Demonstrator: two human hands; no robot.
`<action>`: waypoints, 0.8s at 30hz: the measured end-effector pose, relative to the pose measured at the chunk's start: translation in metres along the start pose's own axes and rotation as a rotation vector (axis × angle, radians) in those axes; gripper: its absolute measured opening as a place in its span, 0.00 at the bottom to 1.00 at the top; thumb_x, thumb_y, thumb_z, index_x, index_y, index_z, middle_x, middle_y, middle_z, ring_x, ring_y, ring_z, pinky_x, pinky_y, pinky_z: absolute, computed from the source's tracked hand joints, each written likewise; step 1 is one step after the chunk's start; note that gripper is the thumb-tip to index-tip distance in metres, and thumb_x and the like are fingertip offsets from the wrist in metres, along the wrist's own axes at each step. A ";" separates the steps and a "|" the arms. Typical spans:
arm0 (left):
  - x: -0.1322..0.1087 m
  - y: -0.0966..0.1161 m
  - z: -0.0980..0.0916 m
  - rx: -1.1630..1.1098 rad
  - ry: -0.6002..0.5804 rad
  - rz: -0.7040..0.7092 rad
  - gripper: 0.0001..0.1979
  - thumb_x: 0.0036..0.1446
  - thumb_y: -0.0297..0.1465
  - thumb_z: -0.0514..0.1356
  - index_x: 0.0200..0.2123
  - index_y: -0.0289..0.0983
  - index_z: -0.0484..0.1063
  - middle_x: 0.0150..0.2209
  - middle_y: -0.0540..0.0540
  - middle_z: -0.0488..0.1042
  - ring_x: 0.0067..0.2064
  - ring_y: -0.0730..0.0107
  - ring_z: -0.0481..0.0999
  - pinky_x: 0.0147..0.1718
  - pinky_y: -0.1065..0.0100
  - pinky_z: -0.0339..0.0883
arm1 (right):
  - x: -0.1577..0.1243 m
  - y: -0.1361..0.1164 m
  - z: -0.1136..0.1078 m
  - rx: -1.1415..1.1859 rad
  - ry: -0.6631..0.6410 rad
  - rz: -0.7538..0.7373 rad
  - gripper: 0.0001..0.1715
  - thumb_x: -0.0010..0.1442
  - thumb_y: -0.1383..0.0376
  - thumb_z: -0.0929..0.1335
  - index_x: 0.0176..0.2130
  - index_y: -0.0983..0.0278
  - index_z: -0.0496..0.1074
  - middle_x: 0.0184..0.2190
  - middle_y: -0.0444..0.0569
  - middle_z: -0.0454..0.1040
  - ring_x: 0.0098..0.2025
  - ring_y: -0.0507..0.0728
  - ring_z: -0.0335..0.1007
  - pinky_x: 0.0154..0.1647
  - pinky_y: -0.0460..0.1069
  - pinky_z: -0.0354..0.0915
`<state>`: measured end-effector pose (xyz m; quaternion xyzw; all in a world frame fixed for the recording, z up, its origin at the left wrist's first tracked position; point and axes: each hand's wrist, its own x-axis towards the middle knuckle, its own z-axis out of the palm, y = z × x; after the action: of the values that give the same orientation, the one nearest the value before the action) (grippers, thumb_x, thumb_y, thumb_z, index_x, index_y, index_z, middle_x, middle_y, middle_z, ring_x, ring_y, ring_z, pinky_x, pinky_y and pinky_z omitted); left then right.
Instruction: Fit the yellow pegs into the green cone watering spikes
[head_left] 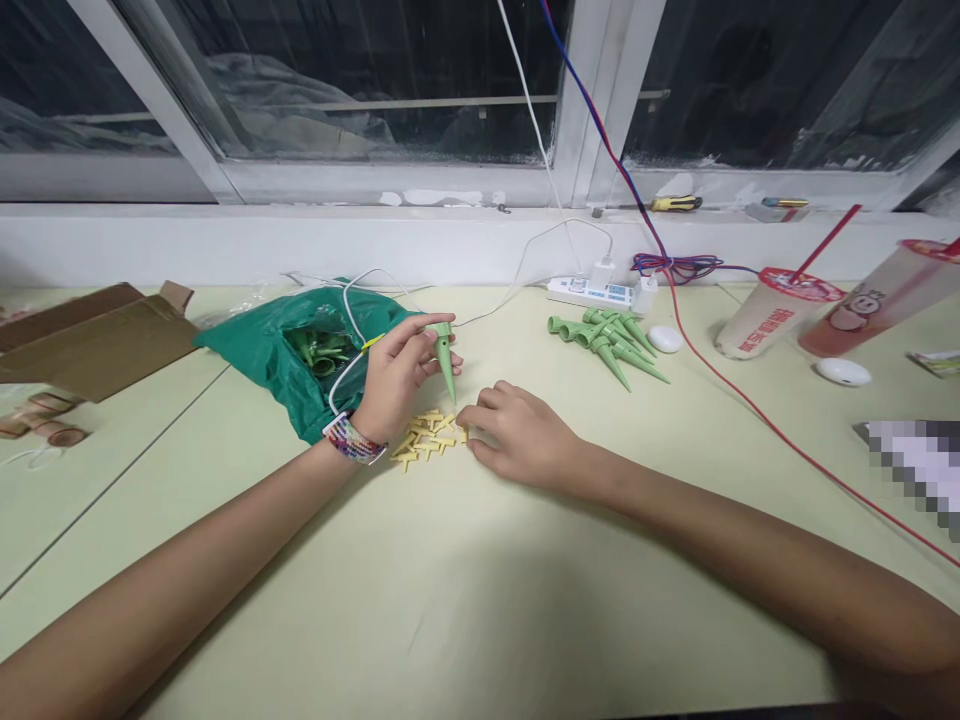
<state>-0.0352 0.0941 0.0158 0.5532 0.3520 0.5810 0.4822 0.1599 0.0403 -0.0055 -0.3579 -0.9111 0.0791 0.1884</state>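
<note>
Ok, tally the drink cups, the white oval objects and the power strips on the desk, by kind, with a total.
Drink cups: 2
White oval objects: 2
Power strip: 1
Total: 5

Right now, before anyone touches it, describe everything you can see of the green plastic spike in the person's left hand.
The green plastic spike is a pale green, smooth-looking moulded piece, wide at its upper end and tapering to a narrow point. A dark slot shows on its side near the top. It hangs almost upright, tilted slightly, with the point downward. The fingers of the left hand grip its upper part. Its point stays above the table, just beyond the small yellow pieces.
</note>
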 end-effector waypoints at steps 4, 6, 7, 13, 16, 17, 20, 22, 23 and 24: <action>-0.001 0.000 0.000 -0.003 -0.001 -0.007 0.15 0.62 0.37 0.66 0.49 0.38 0.82 0.40 0.43 0.79 0.34 0.68 0.82 0.39 0.64 0.81 | 0.001 0.002 0.001 0.009 -0.005 -0.014 0.10 0.70 0.68 0.65 0.41 0.64 0.77 0.39 0.52 0.76 0.44 0.60 0.66 0.46 0.53 0.61; -0.001 0.000 0.000 -0.007 -0.012 -0.013 0.15 0.62 0.37 0.66 0.49 0.38 0.81 0.40 0.43 0.79 0.34 0.68 0.82 0.39 0.64 0.80 | 0.002 0.003 0.001 0.026 0.004 -0.015 0.10 0.70 0.69 0.65 0.39 0.64 0.76 0.38 0.52 0.76 0.43 0.59 0.66 0.45 0.53 0.61; -0.001 0.000 -0.001 -0.009 -0.019 -0.016 0.15 0.62 0.37 0.66 0.49 0.38 0.81 0.40 0.43 0.79 0.34 0.68 0.82 0.39 0.64 0.80 | 0.002 0.003 0.000 0.041 0.016 -0.012 0.09 0.69 0.70 0.65 0.39 0.64 0.75 0.37 0.51 0.76 0.42 0.59 0.66 0.45 0.53 0.61; -0.002 0.001 -0.002 -0.002 -0.036 -0.033 0.15 0.63 0.37 0.65 0.51 0.37 0.80 0.42 0.43 0.79 0.35 0.67 0.82 0.37 0.64 0.80 | 0.001 0.008 -0.013 0.496 0.121 0.096 0.08 0.58 0.74 0.67 0.36 0.62 0.71 0.35 0.45 0.76 0.38 0.54 0.71 0.42 0.49 0.65; -0.004 0.003 0.000 0.005 -0.065 -0.063 0.16 0.63 0.38 0.66 0.52 0.38 0.79 0.43 0.42 0.78 0.34 0.67 0.82 0.34 0.64 0.80 | 0.000 0.013 -0.023 0.880 0.097 0.252 0.07 0.55 0.72 0.69 0.35 0.62 0.69 0.34 0.44 0.78 0.37 0.54 0.77 0.40 0.49 0.70; -0.006 0.004 0.001 0.011 -0.079 -0.074 0.17 0.63 0.38 0.66 0.53 0.38 0.79 0.44 0.42 0.78 0.35 0.66 0.82 0.33 0.64 0.80 | -0.001 0.014 -0.026 0.998 0.081 0.306 0.08 0.54 0.71 0.69 0.35 0.62 0.68 0.34 0.45 0.79 0.36 0.55 0.79 0.40 0.50 0.72; -0.011 0.005 0.005 0.036 -0.128 -0.092 0.18 0.64 0.39 0.66 0.54 0.39 0.79 0.44 0.42 0.77 0.36 0.65 0.82 0.33 0.63 0.81 | -0.004 0.018 -0.034 1.228 0.047 0.408 0.09 0.54 0.69 0.70 0.34 0.61 0.65 0.32 0.45 0.80 0.33 0.57 0.82 0.37 0.51 0.74; -0.016 0.007 0.009 0.063 -0.161 -0.096 0.19 0.64 0.40 0.66 0.54 0.39 0.79 0.44 0.42 0.77 0.36 0.64 0.82 0.34 0.62 0.82 | -0.006 0.020 -0.036 1.251 0.068 0.430 0.09 0.53 0.68 0.70 0.34 0.61 0.64 0.30 0.44 0.80 0.29 0.56 0.81 0.34 0.50 0.74; -0.019 0.008 0.011 0.077 -0.176 -0.097 0.19 0.64 0.41 0.66 0.54 0.39 0.79 0.44 0.42 0.77 0.36 0.64 0.82 0.34 0.62 0.82 | -0.008 0.021 -0.037 1.240 0.091 0.431 0.10 0.53 0.68 0.70 0.34 0.61 0.64 0.30 0.44 0.79 0.28 0.55 0.80 0.33 0.50 0.74; -0.022 0.009 0.014 0.091 -0.193 -0.099 0.19 0.64 0.41 0.66 0.54 0.39 0.79 0.45 0.42 0.77 0.36 0.64 0.82 0.34 0.61 0.83 | -0.010 0.022 -0.037 1.226 0.118 0.432 0.10 0.53 0.68 0.71 0.34 0.61 0.65 0.29 0.43 0.78 0.27 0.54 0.79 0.32 0.49 0.73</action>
<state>-0.0248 0.0689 0.0200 0.6100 0.3568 0.4839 0.5162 0.1951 0.0497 0.0197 -0.3641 -0.5965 0.6009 0.3880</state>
